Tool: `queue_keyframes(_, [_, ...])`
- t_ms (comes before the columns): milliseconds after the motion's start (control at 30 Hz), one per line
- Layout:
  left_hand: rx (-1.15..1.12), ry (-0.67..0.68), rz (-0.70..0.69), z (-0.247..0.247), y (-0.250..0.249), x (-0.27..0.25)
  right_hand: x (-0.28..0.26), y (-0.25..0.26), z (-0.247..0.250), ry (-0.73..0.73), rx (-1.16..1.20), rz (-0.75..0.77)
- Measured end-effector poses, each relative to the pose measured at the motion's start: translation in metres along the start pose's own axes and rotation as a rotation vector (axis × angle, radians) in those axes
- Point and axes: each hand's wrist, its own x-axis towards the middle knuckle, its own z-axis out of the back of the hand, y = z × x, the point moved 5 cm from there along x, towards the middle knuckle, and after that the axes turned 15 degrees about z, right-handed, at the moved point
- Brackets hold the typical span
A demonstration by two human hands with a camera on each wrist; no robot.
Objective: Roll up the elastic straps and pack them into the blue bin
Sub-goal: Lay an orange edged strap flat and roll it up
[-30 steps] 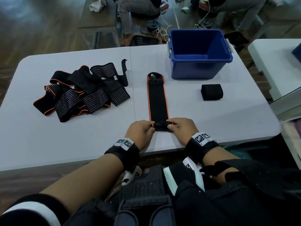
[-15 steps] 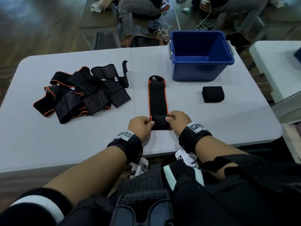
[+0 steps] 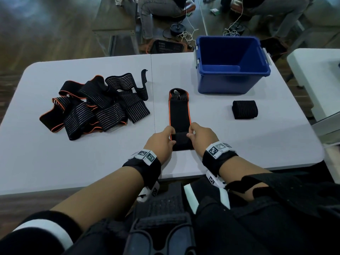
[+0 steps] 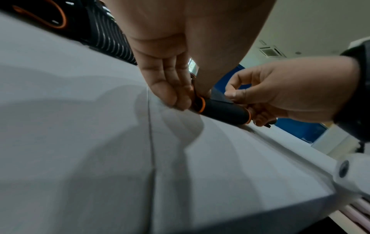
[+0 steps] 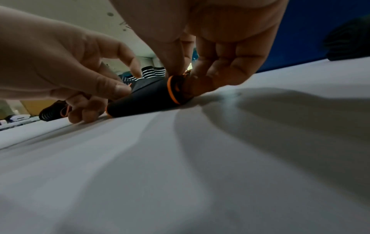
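Observation:
A black elastic strap (image 3: 180, 111) with orange edges lies flat on the white table (image 3: 92, 162), running away from me. Its near end is wound into a small roll (image 3: 182, 141) (image 4: 224, 110) (image 5: 144, 99). My left hand (image 3: 161, 142) (image 4: 170, 88) pinches the roll's left end. My right hand (image 3: 201, 135) (image 5: 202, 69) pinches its right end. One finished rolled strap (image 3: 245, 109) sits to the right. The blue bin (image 3: 231, 65) stands at the back right, and what shows of its inside holds nothing.
A pile of several unrolled black straps (image 3: 95, 105) with white stripes and orange trim lies on the left half of the table. A second white table (image 3: 316, 74) stands off to the right. People sit on the floor beyond the far table edge.
Both hands have moved away from me along the strap, winding its near end. The roll has grown thicker and the flat length is shorter.

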Motion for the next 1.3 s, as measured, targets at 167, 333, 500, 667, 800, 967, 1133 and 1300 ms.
queue_keyframes(167, [0.074,-0.011,-0.065,0.0,-0.002,0.005,-0.003,0.001,-0.002,0.035,-0.101,0.097])
queue_keyframes(333, [0.136,-0.009,-0.125,-0.002,0.001,0.009,-0.003,-0.002,-0.005,0.125,-0.141,0.102])
queue_keyframes(500, [0.144,0.039,-0.132,-0.004,0.012,0.012,-0.01,-0.005,-0.004,0.17,-0.141,0.076])
queue_keyframes(667, [0.054,0.047,-0.106,-0.002,0.014,0.023,-0.013,-0.012,-0.006,0.231,-0.118,0.019])
queue_keyframes(800, [-0.058,0.056,-0.034,0.001,0.01,0.028,-0.007,-0.016,-0.001,0.084,0.17,-0.042])
queue_keyframes(967, [-0.128,0.109,0.045,0.003,0.003,0.025,-0.005,-0.022,0.001,0.035,0.291,-0.169])
queue_keyframes(1133, [-0.029,0.157,0.072,0.002,-0.002,0.025,-0.007,-0.022,0.0,0.073,0.28,-0.25])
queue_keyframes(1300, [0.048,0.178,0.129,0.0,-0.008,0.02,-0.009,-0.02,-0.002,0.128,0.254,-0.312])
